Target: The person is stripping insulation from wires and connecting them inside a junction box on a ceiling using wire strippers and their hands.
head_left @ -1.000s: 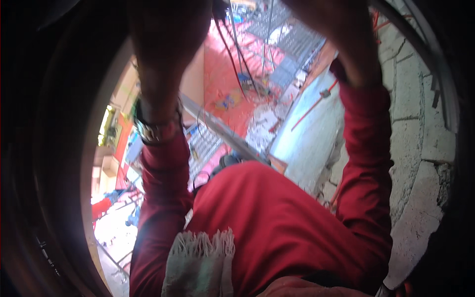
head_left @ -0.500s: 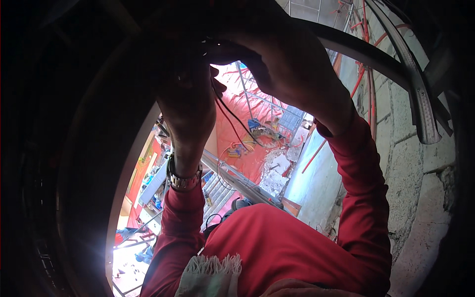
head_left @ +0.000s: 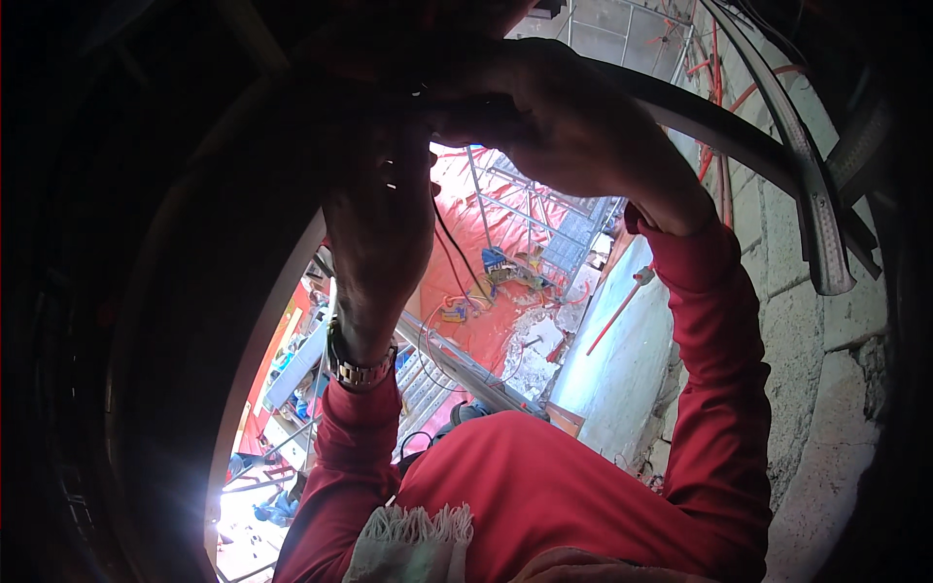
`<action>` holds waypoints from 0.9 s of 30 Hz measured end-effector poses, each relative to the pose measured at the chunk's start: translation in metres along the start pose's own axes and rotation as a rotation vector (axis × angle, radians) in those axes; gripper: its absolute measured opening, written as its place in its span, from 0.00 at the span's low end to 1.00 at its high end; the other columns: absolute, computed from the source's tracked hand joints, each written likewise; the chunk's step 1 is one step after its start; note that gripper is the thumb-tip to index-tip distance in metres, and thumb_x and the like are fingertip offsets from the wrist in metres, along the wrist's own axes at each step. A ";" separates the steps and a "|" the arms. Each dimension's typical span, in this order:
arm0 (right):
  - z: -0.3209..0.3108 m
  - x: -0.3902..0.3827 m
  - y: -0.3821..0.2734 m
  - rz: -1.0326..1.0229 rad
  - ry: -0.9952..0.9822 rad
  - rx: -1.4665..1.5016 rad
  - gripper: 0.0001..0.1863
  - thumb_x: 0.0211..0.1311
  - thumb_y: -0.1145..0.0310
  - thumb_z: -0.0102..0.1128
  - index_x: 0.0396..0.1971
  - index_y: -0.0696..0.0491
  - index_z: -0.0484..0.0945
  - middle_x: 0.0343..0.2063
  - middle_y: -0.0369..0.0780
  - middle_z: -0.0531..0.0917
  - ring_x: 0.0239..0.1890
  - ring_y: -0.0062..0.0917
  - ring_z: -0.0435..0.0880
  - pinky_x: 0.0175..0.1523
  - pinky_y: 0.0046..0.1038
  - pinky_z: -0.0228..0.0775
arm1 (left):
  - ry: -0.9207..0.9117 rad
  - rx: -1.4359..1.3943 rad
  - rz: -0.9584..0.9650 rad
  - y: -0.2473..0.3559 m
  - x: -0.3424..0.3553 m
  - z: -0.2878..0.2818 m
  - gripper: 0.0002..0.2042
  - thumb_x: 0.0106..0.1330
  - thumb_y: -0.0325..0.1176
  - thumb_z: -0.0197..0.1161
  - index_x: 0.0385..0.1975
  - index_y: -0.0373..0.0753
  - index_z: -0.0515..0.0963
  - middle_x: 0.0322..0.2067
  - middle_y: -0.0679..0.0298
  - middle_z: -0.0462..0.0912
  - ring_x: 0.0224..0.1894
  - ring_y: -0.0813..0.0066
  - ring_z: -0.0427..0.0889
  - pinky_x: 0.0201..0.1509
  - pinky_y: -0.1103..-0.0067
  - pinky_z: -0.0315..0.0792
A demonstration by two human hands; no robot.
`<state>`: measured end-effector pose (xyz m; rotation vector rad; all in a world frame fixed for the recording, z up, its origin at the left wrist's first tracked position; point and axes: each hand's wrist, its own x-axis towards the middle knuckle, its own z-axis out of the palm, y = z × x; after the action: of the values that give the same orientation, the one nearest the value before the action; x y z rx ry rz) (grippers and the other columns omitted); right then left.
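Observation:
Both my hands are raised into the dark upper part of the head view. My left hand (head_left: 379,228), with a metal watch (head_left: 360,371) on its wrist, is closed, its fingertips just showing at the right edge. Two thin electrical wires (head_left: 457,251), one black and one reddish, hang down from those fingertips. Close beside it, my right hand (head_left: 573,131) bends inward with its fingers curled toward the left hand. Small glints show between the hands, but shadow hides what the right fingers grip.
A dark curved panel (head_left: 175,321) fills the left side. Grey metal channel (head_left: 814,185) and a block wall (head_left: 816,340) stand at right, with red conduit (head_left: 719,87) along it. Far below lie red sheeting (head_left: 466,340), scaffold tubes (head_left: 481,194), a blue bag (head_left: 496,260) and rubble (head_left: 535,345).
My right hand has shifted slightly right, its wrist now bent more. The left hand has lowered a little. The wires hang closer together and steeper.

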<state>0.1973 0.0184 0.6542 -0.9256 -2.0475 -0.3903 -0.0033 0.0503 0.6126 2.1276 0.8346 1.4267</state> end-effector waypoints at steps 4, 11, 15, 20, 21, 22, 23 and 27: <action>-0.008 0.013 0.000 0.129 -0.226 0.375 0.17 0.71 0.65 0.66 0.54 0.59 0.83 0.43 0.45 0.90 0.46 0.30 0.90 0.55 0.33 0.83 | -0.107 0.101 0.167 -0.002 0.005 -0.015 0.11 0.79 0.33 0.58 0.51 0.33 0.79 0.33 0.58 0.86 0.31 0.73 0.88 0.36 0.77 0.83; -0.018 0.016 -0.004 0.379 -0.348 0.439 0.21 0.69 0.64 0.69 0.58 0.57 0.81 0.47 0.41 0.89 0.53 0.26 0.87 0.61 0.30 0.80 | 0.027 -0.379 0.147 -0.023 0.001 0.009 0.06 0.76 0.24 0.58 0.49 0.32 0.77 0.31 0.60 0.86 0.29 0.78 0.87 0.31 0.80 0.80; -0.010 0.004 -0.003 0.403 -0.269 0.421 0.22 0.68 0.65 0.71 0.58 0.56 0.81 0.46 0.41 0.89 0.52 0.26 0.88 0.60 0.30 0.81 | 0.087 -0.291 0.181 -0.018 -0.003 0.013 0.06 0.76 0.25 0.59 0.47 0.31 0.78 0.30 0.59 0.86 0.28 0.77 0.87 0.31 0.79 0.81; -0.009 -0.003 0.002 0.320 -0.155 0.439 0.22 0.67 0.68 0.71 0.58 0.56 0.81 0.44 0.42 0.90 0.49 0.26 0.89 0.57 0.31 0.83 | 0.069 -0.189 0.128 -0.002 -0.007 0.014 0.06 0.77 0.26 0.60 0.46 0.31 0.79 0.28 0.60 0.85 0.26 0.77 0.86 0.29 0.80 0.80; -0.009 -0.004 0.002 0.319 -0.153 0.436 0.22 0.67 0.68 0.71 0.58 0.56 0.81 0.44 0.42 0.90 0.49 0.26 0.89 0.57 0.31 0.83 | 0.089 -0.178 0.151 0.003 -0.007 0.015 0.06 0.77 0.26 0.60 0.46 0.31 0.79 0.27 0.60 0.85 0.25 0.78 0.85 0.28 0.81 0.80; -0.007 -0.004 0.003 0.290 -0.154 0.401 0.22 0.67 0.67 0.71 0.59 0.55 0.81 0.44 0.42 0.90 0.49 0.26 0.89 0.56 0.30 0.83 | 0.111 -0.167 0.172 0.005 -0.007 0.016 0.06 0.77 0.26 0.60 0.46 0.31 0.79 0.27 0.60 0.85 0.24 0.78 0.85 0.27 0.81 0.79; -0.006 -0.003 0.002 0.260 -0.155 0.367 0.23 0.68 0.65 0.71 0.60 0.55 0.81 0.43 0.42 0.91 0.49 0.26 0.89 0.56 0.30 0.83 | 0.112 -0.168 0.174 0.003 -0.006 0.016 0.06 0.77 0.26 0.60 0.46 0.31 0.79 0.27 0.60 0.85 0.24 0.78 0.85 0.27 0.81 0.79; 0.000 -0.002 -0.003 0.214 -0.102 0.380 0.25 0.68 0.60 0.70 0.61 0.53 0.80 0.43 0.44 0.91 0.50 0.27 0.89 0.55 0.30 0.82 | 0.122 -0.238 0.078 -0.010 -0.010 0.015 0.07 0.76 0.24 0.59 0.48 0.30 0.79 0.31 0.59 0.86 0.27 0.76 0.87 0.29 0.81 0.80</action>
<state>0.1955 0.0157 0.6526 -0.9282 -1.9936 0.1607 0.0055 0.0503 0.5935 1.9281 0.5963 1.6221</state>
